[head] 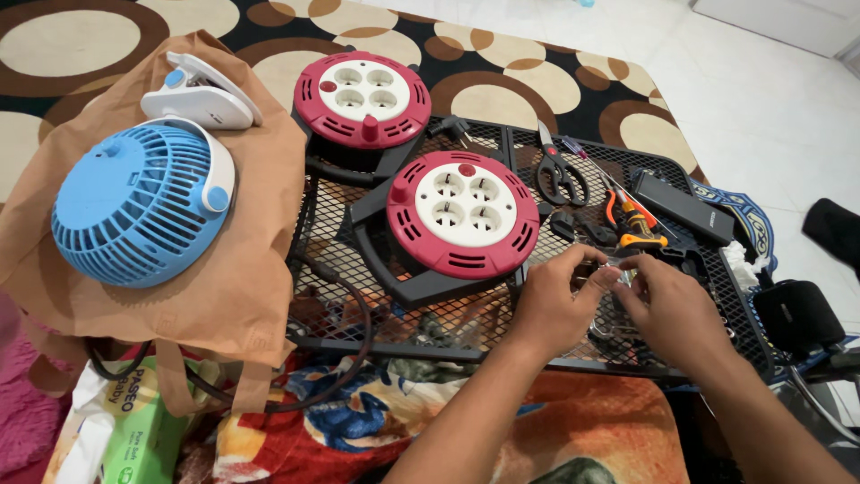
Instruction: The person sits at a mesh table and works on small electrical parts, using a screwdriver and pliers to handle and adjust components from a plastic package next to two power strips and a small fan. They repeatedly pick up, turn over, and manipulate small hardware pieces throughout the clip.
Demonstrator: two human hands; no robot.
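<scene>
Fingertips of the left hand (554, 305) and right hand (674, 309) pinch together on a small metal part (613, 266), too small to identify, held just above the black mesh rack (681, 354) beside the nearer red cable reel (463, 213) and orange-handled pliers (634, 220).

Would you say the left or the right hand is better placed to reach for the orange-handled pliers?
Probably the right hand: the orange-handled pliers lie just beyond its fingers on the black mesh rack, while the left hand sits nearer the red cable reel.
</scene>
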